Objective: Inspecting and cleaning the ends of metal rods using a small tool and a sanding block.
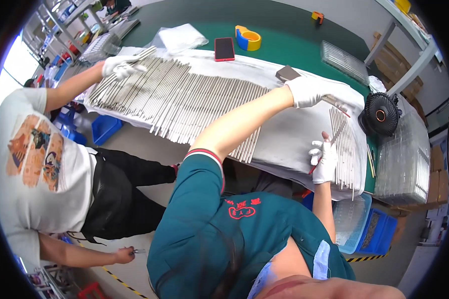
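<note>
My left hand (306, 91), in a white glove, reaches over the right part of a cloth-covered table. Its fingers are closed around a slim clear-and-silver thing (337, 103) with a red edge, partly hidden by the hand. Nearer to me, my gloved right hand (325, 162), its thumb tip bare, grips a slim tool (338, 132) with a flat grey metal blade. A red end shows below the fingers, in line with the blade. Beside that hand lies a row of thin metal rods (343, 167). A far larger row of rods (184, 97) spreads over the table's left and middle.
A co-worker (50, 164) stands at left, a gloved hand (122, 67) over the rods. Behind are a phone (224, 49), a tape dispenser (248, 39), plastic bags (182, 37) and a dark block (287, 74). A black fan (380, 114) and clear trays (403, 162) stand right.
</note>
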Demonstrator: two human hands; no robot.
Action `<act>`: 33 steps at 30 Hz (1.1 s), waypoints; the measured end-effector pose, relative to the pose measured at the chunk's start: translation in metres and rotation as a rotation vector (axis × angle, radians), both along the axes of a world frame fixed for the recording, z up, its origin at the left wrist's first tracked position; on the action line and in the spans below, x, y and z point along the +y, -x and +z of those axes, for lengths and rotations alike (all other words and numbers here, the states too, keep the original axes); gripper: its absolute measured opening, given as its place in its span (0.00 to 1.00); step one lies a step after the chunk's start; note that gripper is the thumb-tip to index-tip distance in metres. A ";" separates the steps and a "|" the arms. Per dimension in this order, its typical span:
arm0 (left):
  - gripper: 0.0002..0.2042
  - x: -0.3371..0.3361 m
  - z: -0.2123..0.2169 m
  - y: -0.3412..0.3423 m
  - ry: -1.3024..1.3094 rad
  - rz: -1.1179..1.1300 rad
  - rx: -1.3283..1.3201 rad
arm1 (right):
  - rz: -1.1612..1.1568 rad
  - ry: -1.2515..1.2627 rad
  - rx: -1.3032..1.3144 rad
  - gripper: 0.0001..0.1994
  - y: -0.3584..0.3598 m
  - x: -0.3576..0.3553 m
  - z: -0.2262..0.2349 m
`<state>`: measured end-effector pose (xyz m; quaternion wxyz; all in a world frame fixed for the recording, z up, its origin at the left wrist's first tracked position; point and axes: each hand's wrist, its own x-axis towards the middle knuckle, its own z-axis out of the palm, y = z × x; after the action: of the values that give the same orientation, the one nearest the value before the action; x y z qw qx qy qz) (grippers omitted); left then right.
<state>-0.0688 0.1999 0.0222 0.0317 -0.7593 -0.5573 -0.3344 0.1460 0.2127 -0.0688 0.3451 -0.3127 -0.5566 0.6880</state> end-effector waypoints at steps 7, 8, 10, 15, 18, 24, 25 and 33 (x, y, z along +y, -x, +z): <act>0.08 -0.040 0.021 -0.040 0.002 -0.315 -1.133 | -0.037 0.010 0.089 0.23 0.002 -0.003 -0.005; 0.08 -0.041 0.010 -0.041 0.125 -0.227 -1.234 | -0.046 0.024 0.110 0.23 0.001 -0.003 -0.004; 0.06 -0.034 -0.034 -0.040 0.116 -0.240 -1.331 | -0.064 0.043 0.158 0.24 0.002 -0.005 -0.004; 0.06 -0.027 -0.055 -0.036 0.239 -0.096 -1.260 | -0.163 0.158 0.173 0.28 -0.005 -0.002 -0.010; 0.07 -0.027 -0.050 -0.044 0.174 -0.041 -1.421 | -0.145 0.128 0.310 0.29 -0.005 -0.003 -0.010; 0.10 -0.099 0.002 -0.046 0.113 -0.205 -1.862 | -0.077 -0.115 0.340 0.29 -0.011 -0.017 -0.004; 0.11 -0.121 0.011 -0.042 0.078 -0.191 -1.921 | -0.046 -0.132 0.364 0.29 -0.011 -0.020 0.002; 0.13 -0.284 -0.014 0.012 -0.138 -0.313 -2.047 | -0.093 -0.326 0.359 0.30 0.004 -0.035 0.025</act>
<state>-0.0804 -0.0846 0.0079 -0.4573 -0.1724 -0.1923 -0.8510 0.1423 0.1782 -0.0442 0.5158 -0.1508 -0.5751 0.6169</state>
